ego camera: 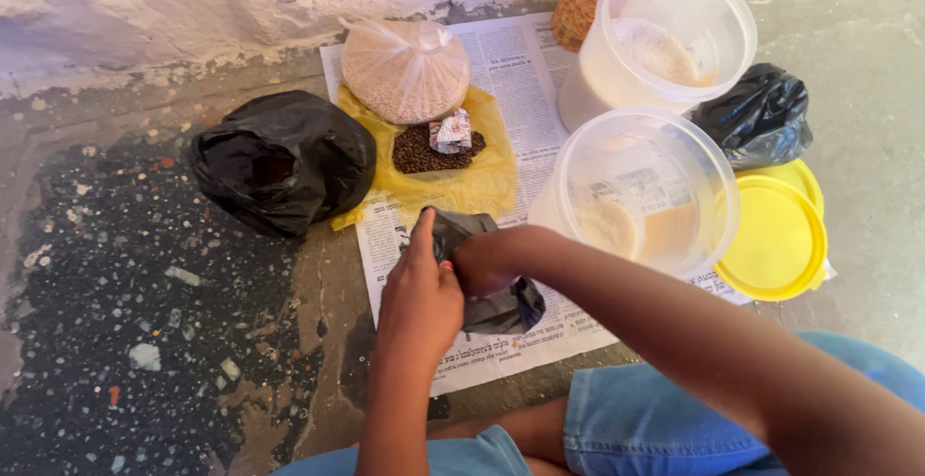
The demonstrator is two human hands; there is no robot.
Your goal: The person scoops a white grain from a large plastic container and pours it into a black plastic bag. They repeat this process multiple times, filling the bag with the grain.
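Blue denim shorts (655, 418) on the person's knees fill the bottom edge, and both forearms reach out from there. The left hand (419, 298) and the right hand (487, 262) meet over a small grey plastic bag (491, 307), the fingers of each closed tight on its crumpled top; the bag sits low on the newspaper (525, 81) spread over the floor. Just beyond the hands lies a yellow plastic sheet (472, 182) carrying a small heap of dark seeds (419, 151) with a scrap of crumpled wrapper (451, 134) on it, and behind that a knotted clear bag of pale grain (405, 69). To the left, partly off the paper, sits a bulky black plastic bag (284, 160). To the right stand two clear tubs, the nearer tub (644, 192) and the farther tub (665, 42), each with some pale powder inside. A yellow lid (776, 240) lies beside the nearer one, and another black bag (761, 115) rests behind it
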